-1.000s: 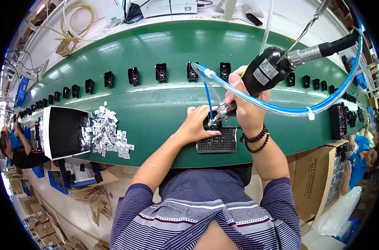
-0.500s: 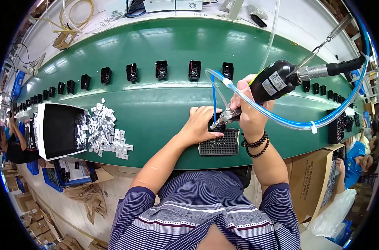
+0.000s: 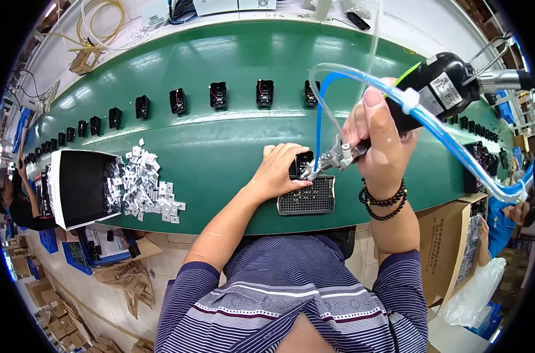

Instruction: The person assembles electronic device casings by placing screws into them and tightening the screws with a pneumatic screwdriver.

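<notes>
My right hand (image 3: 385,138) is closed round a black powered screwdriver (image 3: 435,94), held slanted above the bench. Clear and blue air tubes (image 3: 332,97) loop from its metal nose. The nose tip points down and left to the near edge of a small black plastic housing (image 3: 303,160); I cannot tell whether it touches. Thumb and fingers of my left hand (image 3: 277,170) grip that housing from the left side. Just on the near side is a dark grid tray (image 3: 306,210) with small bits, probably screws, on it.
On the green bench (image 3: 220,153), a row of black housings (image 3: 218,96) runs along the far side. To the left lie a pile of small silver metal plates (image 3: 141,185) and a tipped white box (image 3: 82,188). A cardboard carton (image 3: 447,247) stands at the right; co-workers are at both sides.
My right hand has moved up and to the right with the screwdriver, now slanted more. My left hand keeps its grip on the housing. The whole view has shifted slightly.
</notes>
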{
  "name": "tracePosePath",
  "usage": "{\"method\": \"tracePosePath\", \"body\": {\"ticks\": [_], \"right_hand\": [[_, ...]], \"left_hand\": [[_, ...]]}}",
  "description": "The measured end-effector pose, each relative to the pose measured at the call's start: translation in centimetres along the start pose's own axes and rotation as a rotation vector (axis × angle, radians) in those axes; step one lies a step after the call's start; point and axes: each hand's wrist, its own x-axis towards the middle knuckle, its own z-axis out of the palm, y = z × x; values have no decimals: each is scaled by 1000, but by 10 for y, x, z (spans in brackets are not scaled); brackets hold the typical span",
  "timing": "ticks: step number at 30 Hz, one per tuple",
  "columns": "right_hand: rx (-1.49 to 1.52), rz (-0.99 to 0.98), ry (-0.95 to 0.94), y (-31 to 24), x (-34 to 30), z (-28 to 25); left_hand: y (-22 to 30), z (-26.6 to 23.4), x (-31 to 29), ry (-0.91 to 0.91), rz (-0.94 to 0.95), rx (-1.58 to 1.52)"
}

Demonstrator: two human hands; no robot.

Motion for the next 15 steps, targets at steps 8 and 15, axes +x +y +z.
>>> {"method": "tracePosePath", "body": {"ticks": [8,15], "right_hand": [[-122,53,-28,30,-22,-3],[-127,59,-11,34,-24,-4]], "left_hand": [[-4,4,-2,-12,16,11],[1,1,-1,40,40,31]]}}
